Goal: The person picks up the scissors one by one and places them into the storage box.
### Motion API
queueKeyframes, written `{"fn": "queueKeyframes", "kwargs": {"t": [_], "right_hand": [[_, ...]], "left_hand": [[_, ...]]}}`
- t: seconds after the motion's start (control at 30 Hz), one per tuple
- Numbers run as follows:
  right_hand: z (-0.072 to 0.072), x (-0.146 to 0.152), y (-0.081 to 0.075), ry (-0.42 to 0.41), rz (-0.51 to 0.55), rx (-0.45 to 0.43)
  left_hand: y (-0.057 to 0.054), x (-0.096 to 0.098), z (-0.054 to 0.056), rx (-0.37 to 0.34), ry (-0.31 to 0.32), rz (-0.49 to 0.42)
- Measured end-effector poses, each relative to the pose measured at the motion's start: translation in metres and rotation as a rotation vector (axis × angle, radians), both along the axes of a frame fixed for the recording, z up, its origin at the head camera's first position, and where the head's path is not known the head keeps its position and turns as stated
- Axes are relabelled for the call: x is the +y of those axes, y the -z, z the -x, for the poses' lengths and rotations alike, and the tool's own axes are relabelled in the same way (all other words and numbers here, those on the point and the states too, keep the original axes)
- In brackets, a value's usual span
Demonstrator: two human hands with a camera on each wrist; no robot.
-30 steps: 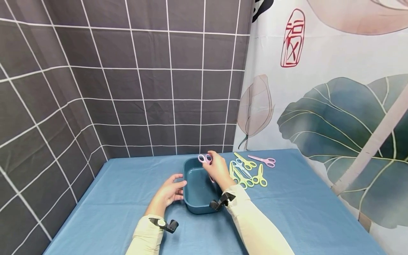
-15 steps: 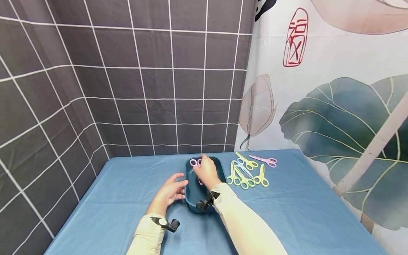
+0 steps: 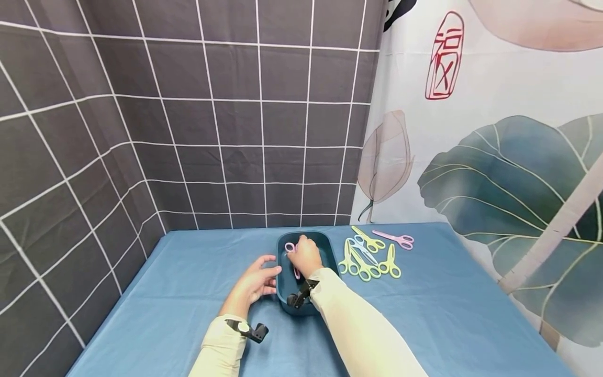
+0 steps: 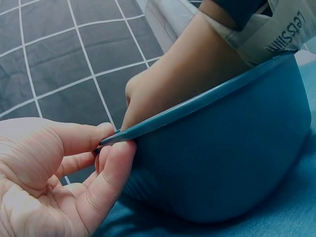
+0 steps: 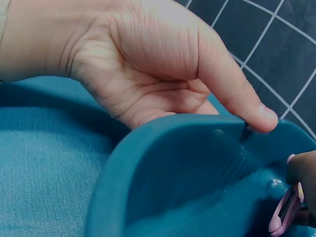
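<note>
Lower centre, the left hand point(image 3: 256, 281) is pinching the rim of the shiny teal bin point(image 4: 217, 158), thumb over the edge. Inside it, the right hand point(image 3: 306, 257) has fingers curled on pink scissors point(image 3: 297, 273), round-looped and partly hidden. Right of centre, four yellow-green scissors point(image 3: 365, 267) bunch with a pale blue pair point(image 3: 367, 254); beyond, another pink pair point(image 3: 398, 239) on blue cloth point(image 3: 447, 293).

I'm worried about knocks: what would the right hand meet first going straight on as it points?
Probably the inside of the teal bin; depth leaves it unclear which part the right hand, holding pink scissors, would hit.
</note>
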State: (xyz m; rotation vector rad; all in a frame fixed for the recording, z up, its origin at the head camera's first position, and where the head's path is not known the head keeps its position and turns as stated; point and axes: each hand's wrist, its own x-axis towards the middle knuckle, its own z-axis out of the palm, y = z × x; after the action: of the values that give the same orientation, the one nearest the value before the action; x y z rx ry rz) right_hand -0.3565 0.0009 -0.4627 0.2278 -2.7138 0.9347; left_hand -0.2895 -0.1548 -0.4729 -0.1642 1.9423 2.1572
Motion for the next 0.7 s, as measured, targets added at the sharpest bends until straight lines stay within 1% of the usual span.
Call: {"fn": "queueKeyframes", "kwargs": {"t": [0.2, 0.33, 0.4, 0.57, 0.7], "right_hand": [[0.0003, -0.0025, -0.0003, -0.020, -0.048, -0.054], [-0.0007, -0.0027, 0.0008, -0.023, -0.051, -0.092], [0.0001, -0.0027, 0.0021, -0.027, -0.060, -0.098], [0.0037, -0.0024, 0.0040, -0.038, -0.084, -0.078], [0.0035, -0.0026, 0.0038, -0.027, -0.078, -0.089]], "left_hand": [[0.0024, -0.0009, 0.0002, 0.012, -0.001, -0.003], [0.0040, -0.0005, 0.0005, 0.019, 0.007, -0.003], [0.0044, -0.0005, 0.0007, 0.018, 0.009, -0.007], [0.0046, -0.0010, 0.0014, 0.015, 0.010, -0.011], [0.0041, -0.0014, 0.0014, 0.016, 0.011, -0.006]]}}
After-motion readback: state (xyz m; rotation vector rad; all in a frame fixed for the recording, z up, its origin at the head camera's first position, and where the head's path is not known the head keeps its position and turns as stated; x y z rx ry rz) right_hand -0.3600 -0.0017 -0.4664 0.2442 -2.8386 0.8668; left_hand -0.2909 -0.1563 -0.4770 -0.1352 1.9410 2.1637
